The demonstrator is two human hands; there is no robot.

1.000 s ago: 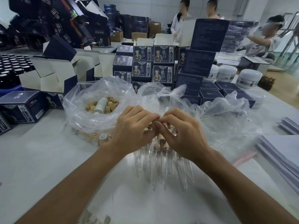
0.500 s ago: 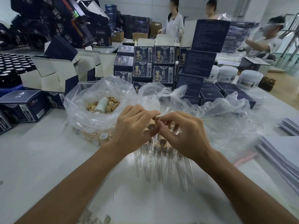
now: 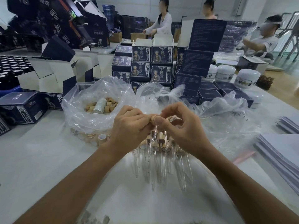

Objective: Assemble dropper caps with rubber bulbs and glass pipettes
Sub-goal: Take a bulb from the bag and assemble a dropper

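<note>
Both hands meet above the table's middle: the left hand [image 3: 129, 125] curls its fingers around one side of a tan dropper cap [image 3: 154, 119], and the right hand [image 3: 182, 128] pinches the other side, thumb pressed on the cap's rim. A clear glass pipette [image 3: 153, 135] hangs down from the cap between the two palms; motion blur makes it hard to tell how far it is seated. The right hand seems to tuck a second cap [image 3: 172, 118] behind its fingers.

Directly beneath the hands lies a heap of finished droppers [image 3: 161, 157], tan collars at the far end, thin transparent tubes fanned toward the near edge. Smooth white table [image 3: 40, 159] stretches open to the left and in front of the forearms.

Just beyond the left hand sits a crinkled clear plastic bag [image 3: 90, 110] holding short tan cylindrical caps and a pale ribbed roll; more caps spill at its base. More loose, glossy plastic sheeting [image 3: 226, 120] billows on the right. Flat grey paper stacks [image 3: 283, 151] crowd the right edge. Dark blue printed boxes [image 3: 145, 65] wall off the far side, with white round jars [image 3: 246, 77] beside them.
</note>
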